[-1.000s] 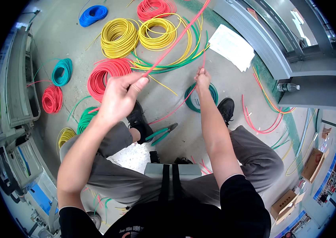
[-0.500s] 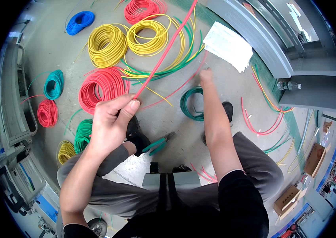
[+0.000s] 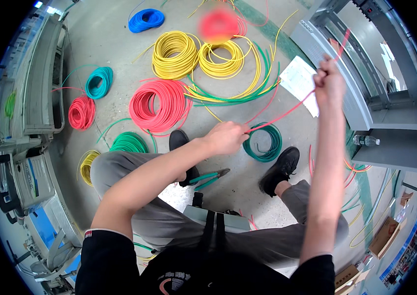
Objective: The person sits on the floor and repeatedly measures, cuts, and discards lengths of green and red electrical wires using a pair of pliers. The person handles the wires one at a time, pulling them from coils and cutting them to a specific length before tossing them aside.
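Note:
A red wire (image 3: 287, 113) runs between my two hands, slanting up to the right. My left hand (image 3: 227, 137) is closed around its lower part, just left of the small dark green coil (image 3: 278, 147) on the floor. Farther up, my right hand (image 3: 330, 81) is wrapped round the same wire in front of the white papers (image 3: 297, 77). A blurred end of the wire sticks out above that fist. Below my left hand, green-handled pliers (image 3: 207, 180) lie on the floor between my shoes.
Around me lie a large red coil (image 3: 142, 110), yellow coils (image 3: 161, 59), a green coil (image 3: 129, 142) and loose green and yellow lengths (image 3: 247, 96). A grey metal cabinet frame (image 3: 353, 96) stands at right with a plastic bottle (image 3: 366, 140). A cart (image 3: 26, 78) stands at left.
My right hand has risen to the right and now grips the red wire. My left hand has moved right and lower, still holding it. The view has shifted.

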